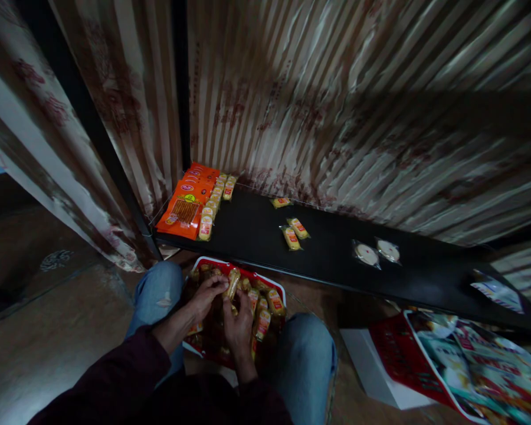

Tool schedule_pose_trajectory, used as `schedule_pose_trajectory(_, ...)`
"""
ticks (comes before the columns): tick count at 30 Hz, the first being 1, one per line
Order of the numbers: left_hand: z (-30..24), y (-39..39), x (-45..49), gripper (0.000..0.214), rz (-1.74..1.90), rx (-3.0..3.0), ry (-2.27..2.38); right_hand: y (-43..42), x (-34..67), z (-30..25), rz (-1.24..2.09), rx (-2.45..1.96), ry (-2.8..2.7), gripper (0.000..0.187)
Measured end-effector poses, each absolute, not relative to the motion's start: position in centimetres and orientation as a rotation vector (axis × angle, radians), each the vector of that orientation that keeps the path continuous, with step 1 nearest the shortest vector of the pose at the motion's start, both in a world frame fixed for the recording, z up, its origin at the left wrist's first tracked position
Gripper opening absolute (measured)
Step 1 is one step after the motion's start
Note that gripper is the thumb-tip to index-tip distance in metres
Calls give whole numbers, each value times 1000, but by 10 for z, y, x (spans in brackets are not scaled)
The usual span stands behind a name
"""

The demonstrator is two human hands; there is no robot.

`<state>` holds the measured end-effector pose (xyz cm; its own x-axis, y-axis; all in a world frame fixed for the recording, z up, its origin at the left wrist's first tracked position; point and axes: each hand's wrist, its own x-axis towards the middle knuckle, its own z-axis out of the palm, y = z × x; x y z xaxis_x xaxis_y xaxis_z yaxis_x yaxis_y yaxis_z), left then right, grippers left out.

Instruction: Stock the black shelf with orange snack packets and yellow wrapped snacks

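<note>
A small yellow packaged snack cake (233,282) is held above a red basket with a white rim (265,277) between my knees. My left hand (207,295) pinches the cake from the left side. The fingers of my right hand (239,324) are closed around its lower end. Inside the basket lie several similar cakes (263,323) in clear wrappers with orange-red labels. On the black shelf ahead, a row of the same cakes (210,209) lines up beside an orange snack packet (188,200).
Two wrapped cakes (291,237) and another behind them lie mid-shelf. Farther right are two round white wrapped items (366,254) and a silvery packet (498,292). A red box of colourful bags (482,360) stands at lower right. Patterned curtains (292,106) hang behind the shelf (327,236).
</note>
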<state>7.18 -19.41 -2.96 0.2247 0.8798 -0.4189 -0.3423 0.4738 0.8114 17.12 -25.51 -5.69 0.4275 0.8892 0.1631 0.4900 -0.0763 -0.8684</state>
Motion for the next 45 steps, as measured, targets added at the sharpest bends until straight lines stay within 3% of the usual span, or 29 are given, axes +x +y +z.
schedule_pose_trajectory(15,-31,-191,71,20,968,793,964,-251,171,-48,607,-1674,-1147,53)
schedule_pose_trajectory(24,-13,-186,67,14,1053,943,998,-234,171,-41,516,-1726,-1178,50)
schedule_pose_trajectory(33,-14,-178,63,21,1119,869,997,-216,167,-29,510,-1768,-1167,42)
schedule_pose_trajectory(45,-3,-168,65,34,1147,1024,1010,-193,171,-16,573,-1701,-1123,46)
